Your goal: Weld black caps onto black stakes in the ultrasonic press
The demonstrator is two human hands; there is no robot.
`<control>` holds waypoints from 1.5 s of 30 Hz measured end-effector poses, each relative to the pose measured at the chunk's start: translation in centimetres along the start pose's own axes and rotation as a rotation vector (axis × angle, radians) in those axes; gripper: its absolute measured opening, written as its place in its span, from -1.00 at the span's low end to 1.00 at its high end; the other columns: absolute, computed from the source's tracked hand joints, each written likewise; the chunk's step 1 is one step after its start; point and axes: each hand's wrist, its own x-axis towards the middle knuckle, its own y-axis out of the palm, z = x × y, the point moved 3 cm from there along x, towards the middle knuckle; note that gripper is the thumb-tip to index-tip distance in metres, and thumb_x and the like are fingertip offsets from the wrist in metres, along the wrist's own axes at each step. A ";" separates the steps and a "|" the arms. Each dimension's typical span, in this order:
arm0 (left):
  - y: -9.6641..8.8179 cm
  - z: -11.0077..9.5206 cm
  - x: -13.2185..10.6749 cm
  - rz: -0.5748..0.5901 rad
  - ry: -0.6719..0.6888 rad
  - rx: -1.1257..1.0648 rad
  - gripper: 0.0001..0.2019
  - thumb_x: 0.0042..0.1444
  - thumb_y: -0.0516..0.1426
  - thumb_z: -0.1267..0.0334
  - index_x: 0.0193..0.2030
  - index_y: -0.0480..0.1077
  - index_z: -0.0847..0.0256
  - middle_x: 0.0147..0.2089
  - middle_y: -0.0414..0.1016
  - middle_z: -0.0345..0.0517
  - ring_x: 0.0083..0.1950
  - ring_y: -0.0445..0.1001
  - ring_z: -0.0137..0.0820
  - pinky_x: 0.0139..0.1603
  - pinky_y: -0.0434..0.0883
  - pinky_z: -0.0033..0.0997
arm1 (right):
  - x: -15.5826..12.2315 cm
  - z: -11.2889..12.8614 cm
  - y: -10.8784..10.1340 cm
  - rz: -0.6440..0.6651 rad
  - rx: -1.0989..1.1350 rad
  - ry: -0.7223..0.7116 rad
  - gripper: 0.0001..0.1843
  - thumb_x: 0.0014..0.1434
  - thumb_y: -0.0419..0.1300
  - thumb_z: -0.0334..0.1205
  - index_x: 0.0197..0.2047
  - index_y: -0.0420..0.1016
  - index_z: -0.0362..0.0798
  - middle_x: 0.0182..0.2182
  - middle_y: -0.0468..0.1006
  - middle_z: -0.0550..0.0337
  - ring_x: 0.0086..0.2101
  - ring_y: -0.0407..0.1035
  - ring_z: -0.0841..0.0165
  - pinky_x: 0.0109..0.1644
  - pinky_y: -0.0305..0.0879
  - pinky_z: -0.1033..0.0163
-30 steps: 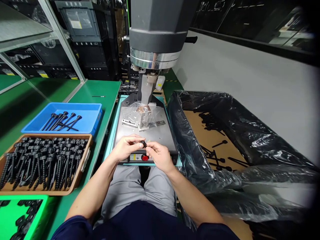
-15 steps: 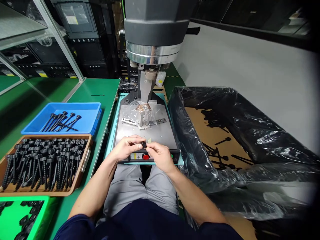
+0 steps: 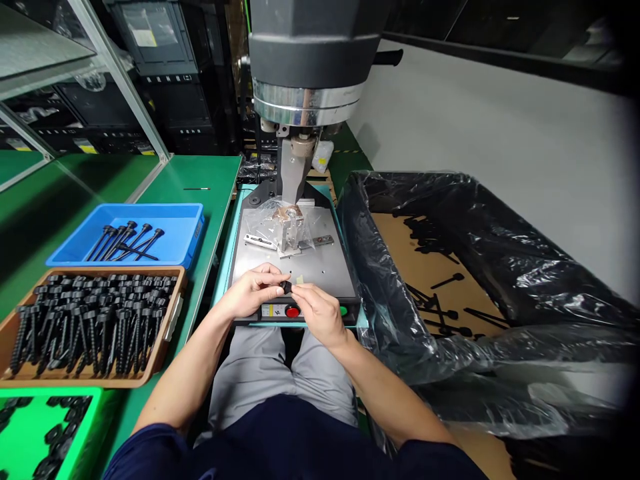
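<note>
A small black knob-like part (image 3: 285, 287) is pinched between my two hands, above the front edge of the machine's metal plate. My left hand (image 3: 255, 291) grips it from the left with thumb and fingers. From the other side, my right hand (image 3: 320, 310) has its fingertips closed on the same part. Just below lie a red button (image 3: 292, 311) and a green button (image 3: 343, 311) on the machine's front panel. Beyond my hands a metal fixture (image 3: 291, 227), wrapped in clear plastic film, stands on the plate under the machine's pointed grey head (image 3: 294, 170).
At left are a blue tray (image 3: 193, 233) with several black long-stemmed parts, a brown tray (image 3: 173, 320) packed with threaded ones, and a green tray (image 3: 95, 427) of black caps. A box lined with black plastic (image 3: 390, 293) stands at right, holding black parts.
The small black part has turned slightly between my fingers. Both hands stay almost in the same place, and the view has shifted a little.
</note>
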 end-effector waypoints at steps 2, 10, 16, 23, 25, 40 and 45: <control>-0.1 -0.1 0.0 -0.031 0.001 0.032 -0.69 0.04 0.26 0.16 -0.06 0.57 0.15 -0.21 0.45 -0.07 -0.23 0.39 -0.38 -0.18 0.39 -0.33 | 0.1 0.1 -0.1 0.009 0.001 -0.005 -0.78 0.29 0.12 -0.28 -0.09 0.58 0.01 -0.20 0.61 0.05 -0.18 0.51 0.24 -0.03 0.47 0.12; -0.4 -0.6 0.1 0.007 -0.001 0.042 -0.70 -0.01 0.30 0.16 -0.12 0.59 0.19 -0.22 0.47 -0.07 -0.29 0.40 -0.40 -0.24 0.39 -0.36 | 0.1 0.3 -0.4 0.004 0.020 -0.044 -0.79 0.29 0.13 -0.30 -0.09 0.58 0.01 -0.21 0.61 0.07 -0.20 0.51 0.26 -0.06 0.48 0.15; -0.3 -0.9 0.2 0.001 0.016 0.056 -0.71 0.01 0.29 0.14 -0.13 0.59 0.19 -0.25 0.44 -0.07 -0.30 0.39 -0.41 -0.29 0.38 -0.40 | -0.3 -0.4 0.1 -0.009 0.043 0.011 -0.82 0.28 0.16 -0.28 -0.13 0.59 0.03 -0.22 0.62 0.08 -0.22 0.52 0.26 -0.08 0.48 0.15; 0.2 -0.4 -0.2 0.021 -0.007 0.066 -0.70 0.04 0.27 0.12 -0.11 0.59 0.19 -0.22 0.46 -0.04 -0.25 0.42 -0.38 -0.21 0.40 -0.36 | -0.9 -0.1 0.3 -0.054 0.033 -0.017 -0.79 0.27 0.14 -0.31 -0.12 0.60 0.04 -0.22 0.62 0.08 -0.20 0.52 0.25 -0.06 0.48 0.12; 0.3 -0.3 -0.3 0.028 0.003 0.060 -0.70 0.03 0.27 0.13 -0.11 0.59 0.17 -0.22 0.46 -0.05 -0.23 0.42 -0.37 -0.18 0.40 -0.35 | -0.9 -0.2 0.2 -0.034 0.055 0.025 -0.81 0.27 0.15 -0.28 -0.14 0.60 0.05 -0.23 0.63 0.10 -0.21 0.52 0.25 -0.07 0.48 0.13; 3.4 1.9 -0.4 -0.347 0.197 0.047 -0.83 0.14 0.20 0.17 -0.22 0.57 0.18 -0.17 0.49 -0.01 -0.09 0.45 -0.30 -0.02 0.41 -0.17 | -1.6 -3.2 2.1 -0.145 0.514 0.516 -0.75 0.15 0.26 -0.05 -0.22 0.46 -0.06 -0.52 0.50 0.23 -0.50 0.41 0.38 -0.44 0.37 0.30; 3.7 2.7 0.0 -0.303 0.157 -0.008 -0.68 0.14 0.19 0.16 0.02 0.50 0.17 0.00 0.42 0.05 -0.05 0.44 -0.31 -0.04 0.43 -0.24 | -0.4 -4.2 2.2 -0.140 0.632 0.532 -0.63 0.12 0.25 -0.04 -0.05 0.33 0.01 -0.40 0.45 0.25 -0.49 0.36 0.42 -0.48 0.31 0.33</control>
